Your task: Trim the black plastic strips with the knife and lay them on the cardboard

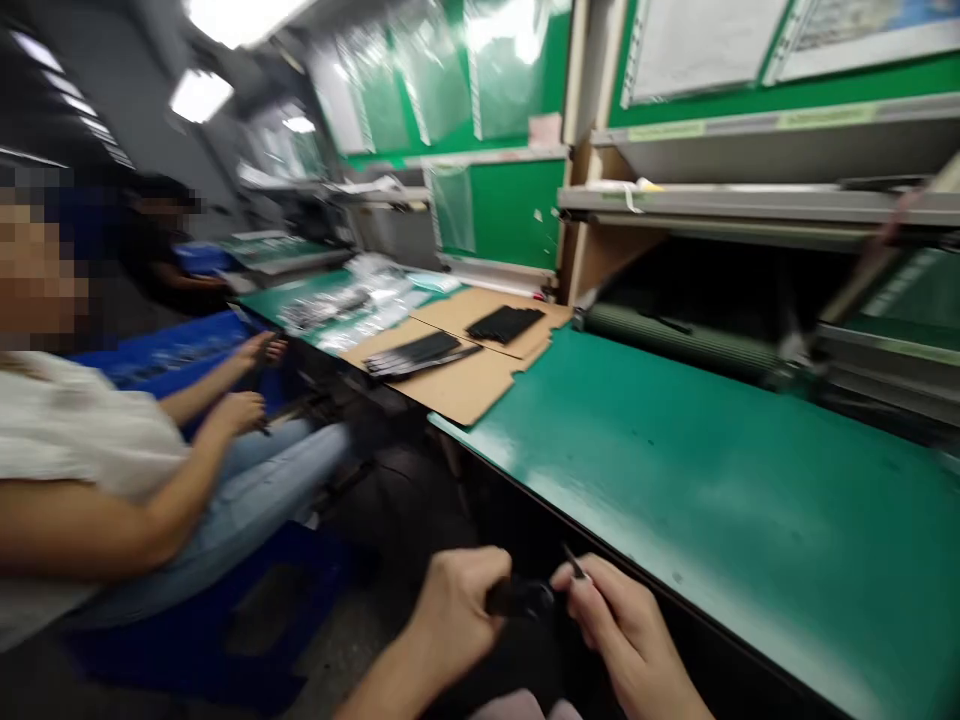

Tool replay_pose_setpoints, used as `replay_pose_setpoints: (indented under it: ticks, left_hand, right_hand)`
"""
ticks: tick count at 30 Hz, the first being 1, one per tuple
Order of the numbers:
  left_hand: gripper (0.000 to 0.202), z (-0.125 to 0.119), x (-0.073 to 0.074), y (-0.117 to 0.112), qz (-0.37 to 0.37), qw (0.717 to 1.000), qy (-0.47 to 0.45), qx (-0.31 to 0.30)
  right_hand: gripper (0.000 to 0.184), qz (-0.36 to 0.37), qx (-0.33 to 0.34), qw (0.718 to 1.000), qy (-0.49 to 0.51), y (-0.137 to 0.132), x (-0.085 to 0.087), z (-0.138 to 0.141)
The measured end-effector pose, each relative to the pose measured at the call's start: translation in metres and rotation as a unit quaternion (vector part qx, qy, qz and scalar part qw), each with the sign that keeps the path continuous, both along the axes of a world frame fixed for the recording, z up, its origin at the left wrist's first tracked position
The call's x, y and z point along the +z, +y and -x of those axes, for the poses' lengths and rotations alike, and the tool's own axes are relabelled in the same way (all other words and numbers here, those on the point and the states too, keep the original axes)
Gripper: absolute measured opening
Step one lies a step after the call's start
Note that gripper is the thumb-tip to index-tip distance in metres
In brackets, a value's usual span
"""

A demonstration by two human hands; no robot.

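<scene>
Low in the view, in front of the table's edge, my left hand (pixel 466 598) is closed around a small black part (pixel 521 598) whose rounded end sticks out to the right. Just beside it, my right hand (pixel 626 625) pinches a thin, dark, pointed tool (pixel 574 562), possibly a blade or tweezers; blur hides its exact kind. The tool's tip points up and to the left. A narrow gap separates the two hands.
A green-topped table (pixel 720 470) runs along my right. Flat black pieces (pixel 420 352) lie on a cardboard sheet (pixel 465 395). Behind is a conveyor belt (pixel 675 335) under a shelf. To my left sits a co-worker (pixel 90 480) holding a dark piece, near blue crates (pixel 180 350).
</scene>
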State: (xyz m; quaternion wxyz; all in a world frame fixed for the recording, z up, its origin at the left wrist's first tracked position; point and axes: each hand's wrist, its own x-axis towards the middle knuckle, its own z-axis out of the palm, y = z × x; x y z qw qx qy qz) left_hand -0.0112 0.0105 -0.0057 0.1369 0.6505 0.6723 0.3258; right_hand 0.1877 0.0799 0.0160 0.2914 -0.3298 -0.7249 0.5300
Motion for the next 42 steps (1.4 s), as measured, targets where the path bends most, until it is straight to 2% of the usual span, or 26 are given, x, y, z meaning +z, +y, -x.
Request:
replay_pose_setpoints:
  ticks: [2,6,13,16,20,25,30,35,38,42]
  left_hand:
    - [0.033,0.008,-0.003,0.011,-0.074,0.993,0.086,-0.033]
    - [0.030,0.020,-0.006,0.029,-0.149,0.973,0.137,-0.109]
    - [0.033,0.019,0.011,0.034,-0.184,0.949,0.178,-0.185]
    - [0.033,0.017,0.016,0.036,-0.187,0.943,0.202,-0.189]
    - [0.032,0.014,0.015,0.039,-0.183,0.948,0.189,-0.177]
    - [0.032,0.008,0.009,0.036,-0.167,0.965,0.136,-0.151]
    - [0.033,-0.006,0.004,0.025,-0.150,0.982,0.083,-0.076]
    - [0.027,-0.028,0.002,0.015,-0.093,0.995,0.020,0.014]
    - [0.021,-0.037,0.007,0.010,-0.030,0.997,-0.007,0.067]
    - [0.016,-0.041,0.018,0.006,0.074,0.992,-0.040,0.096]
  right_hand:
    - [0.041,-0.024,0.028,0.999,-0.002,0.007,0.008,-0.005]
    - [0.040,-0.073,0.066,0.993,-0.059,0.013,0.016,-0.010]
    - [0.060,-0.184,0.160,0.965,-0.093,0.022,0.014,-0.003]
    - [0.060,-0.216,0.181,0.955,-0.097,0.027,0.020,-0.001]
    - [0.063,-0.224,0.187,0.951,-0.099,0.027,0.025,-0.001]
    - [0.067,-0.242,0.092,0.963,-0.076,0.018,0.015,0.001]
    - [0.068,-0.278,-0.014,0.960,-0.038,0.009,0.006,0.009]
    - [0.065,-0.335,-0.146,0.930,-0.033,0.006,0.004,0.021]
    - [0.062,-0.371,-0.194,0.906,-0.072,0.008,0.001,0.026]
    - [0.064,-0.383,-0.242,0.886,-0.100,0.011,0.001,0.032]
